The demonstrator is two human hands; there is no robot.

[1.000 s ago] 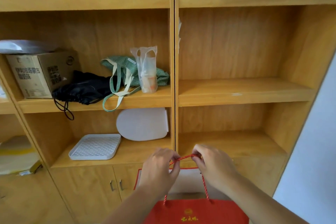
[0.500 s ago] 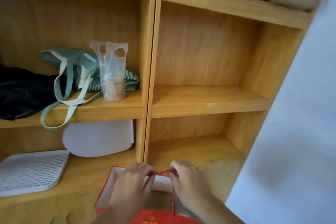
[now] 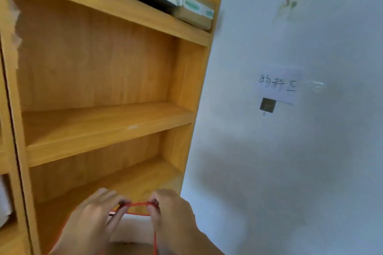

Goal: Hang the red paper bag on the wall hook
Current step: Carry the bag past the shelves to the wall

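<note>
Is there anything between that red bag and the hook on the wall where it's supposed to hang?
Nothing visible. Both hands, left hand and right hand, hold the red cord handle stretched low in front of the wooden shelf. The dark hook sits up and to the right under a paper note, with only bare wall around it.

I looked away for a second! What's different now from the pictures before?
The view swung right: the shelf's cloth bags and tray slid out of sight, and the wall with its dark hook under a paper note came in. The red bag dropped lower, only its rim showing. Unchanged: left hand and right hand keep their grip on the red cord handle.
</note>
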